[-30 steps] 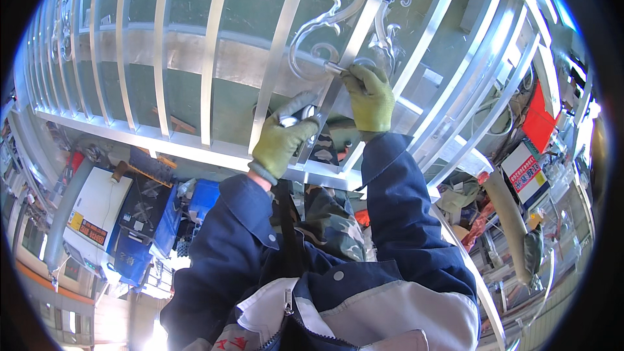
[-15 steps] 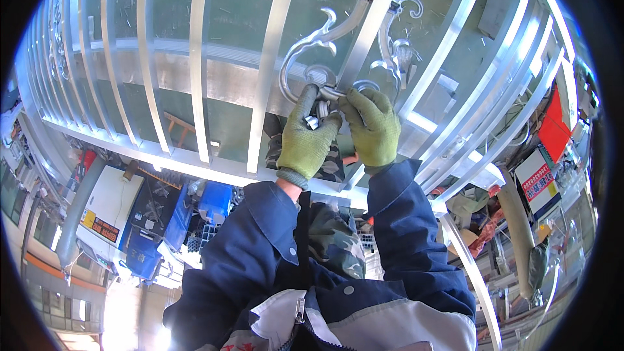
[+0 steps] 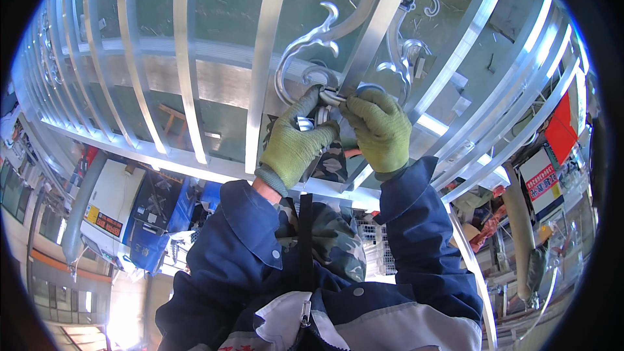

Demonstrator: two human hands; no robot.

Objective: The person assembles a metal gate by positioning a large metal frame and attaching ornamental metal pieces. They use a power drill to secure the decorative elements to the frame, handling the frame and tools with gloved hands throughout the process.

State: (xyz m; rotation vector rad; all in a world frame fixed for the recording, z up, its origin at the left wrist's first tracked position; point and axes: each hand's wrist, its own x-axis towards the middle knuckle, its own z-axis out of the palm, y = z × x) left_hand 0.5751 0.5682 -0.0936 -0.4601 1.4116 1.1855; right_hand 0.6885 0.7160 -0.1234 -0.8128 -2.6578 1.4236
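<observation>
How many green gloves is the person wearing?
2. The left glove grips a small metal piece at the base of the silver scroll ornament. The right glove pinches the same spot from the other side. None seem hidden.

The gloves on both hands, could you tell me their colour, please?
Yellow-green knit gloves, grey cuffs; head view.

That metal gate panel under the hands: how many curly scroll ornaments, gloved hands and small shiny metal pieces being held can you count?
Silvery curled scroll ornaments on the aluminium gate panel: 2, left one, right one
Green knitted-glove hands: 2, left hand, right hand
Small shiny metal piece pinched between the hands: 1
Total: 5
</observation>
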